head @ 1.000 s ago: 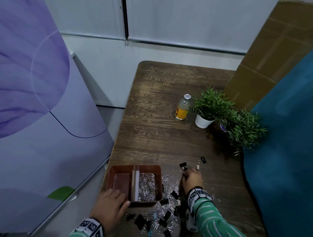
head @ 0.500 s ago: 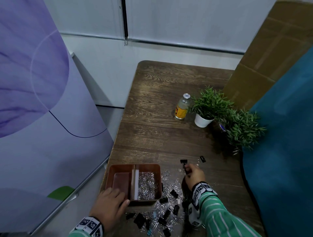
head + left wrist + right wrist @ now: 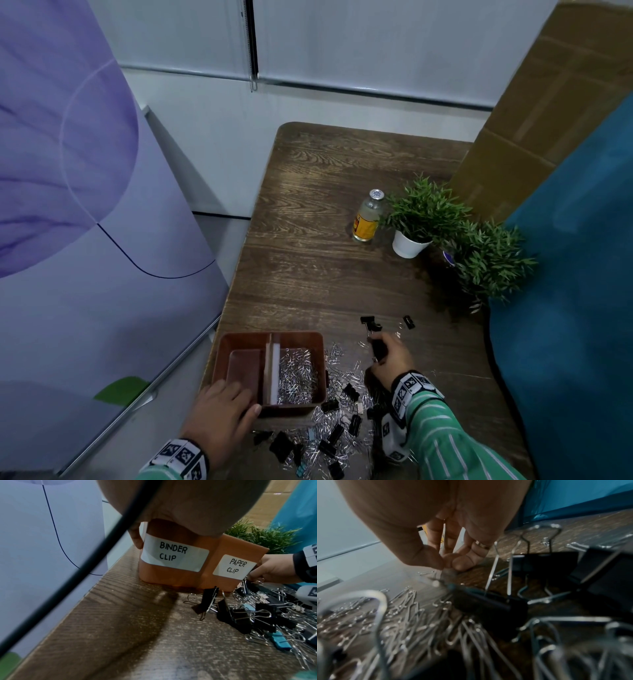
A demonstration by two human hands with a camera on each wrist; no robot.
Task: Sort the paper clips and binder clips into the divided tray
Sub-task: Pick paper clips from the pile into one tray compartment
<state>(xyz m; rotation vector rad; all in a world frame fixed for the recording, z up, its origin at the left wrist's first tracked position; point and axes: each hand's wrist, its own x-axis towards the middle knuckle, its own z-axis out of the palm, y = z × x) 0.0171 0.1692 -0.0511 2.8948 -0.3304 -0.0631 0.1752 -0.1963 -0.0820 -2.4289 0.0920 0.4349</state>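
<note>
The brown divided tray (image 3: 239, 337) stands at the table's near left edge. Its right compartment holds several paper clips (image 3: 294, 373), and its front wall (image 3: 175, 577) bears the labels BINDER CLIP and PAPER CLIP. My left hand (image 3: 236, 401) grips the tray's near left corner, thumb on the front wall. My right hand (image 3: 383, 353) is on the table right of the tray. Its thumb and fingertips (image 3: 458, 562) pinch a small thing on the wood, apparently a paper clip. A mixed pile of clips (image 3: 335, 428) lies in front of the tray.
Two black binder clips (image 3: 368, 323) (image 3: 408, 322) lie just beyond my right hand. Farther back stand a small bottle (image 3: 368, 219) and two potted plants (image 3: 421, 219). A blue panel (image 3: 575, 274) borders the table's right side, and the table's left edge runs beside the tray.
My right hand has drawn back a little from the black binder clip beyond it, and its fingertips have come together on the table. The left hand stays on the tray.
</note>
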